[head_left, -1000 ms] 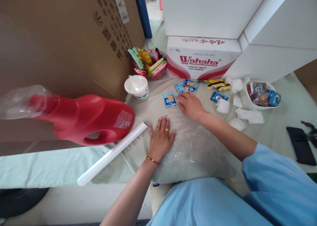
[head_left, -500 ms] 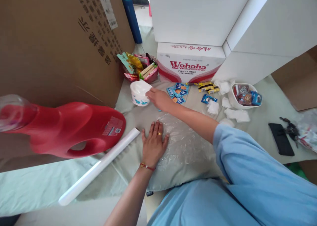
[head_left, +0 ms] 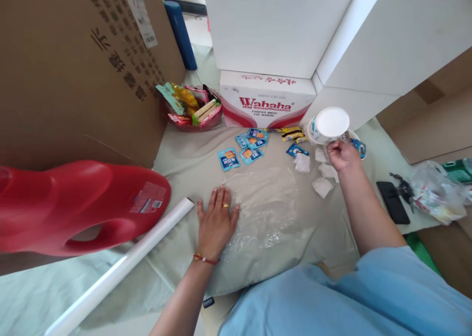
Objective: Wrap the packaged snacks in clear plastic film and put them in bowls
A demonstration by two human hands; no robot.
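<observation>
My left hand (head_left: 216, 221) lies flat, fingers spread, on the left edge of a sheet of clear plastic film (head_left: 271, 210) spread over a grey-green cushion (head_left: 191, 166). My right hand (head_left: 342, 154) is closed around a white paper bowl with a blue pattern (head_left: 327, 125), held up and tilted at the right, above white folded tissues (head_left: 322, 186). Several small blue snack packets (head_left: 245, 149) lie beyond the film.
A red detergent jug (head_left: 81, 206) lies at the left against a big cardboard box (head_left: 73, 66). A white roll (head_left: 121, 272) lies beside my left hand. A pink bowl of snacks (head_left: 193, 111), a Wahaha carton (head_left: 263, 100), a black phone (head_left: 393, 201) and a plastic bag (head_left: 435, 191) surround the cushion.
My right hand reached left to the paper bowl, took hold of it and carried it across to the right. My left hand has stayed flat on the film.
</observation>
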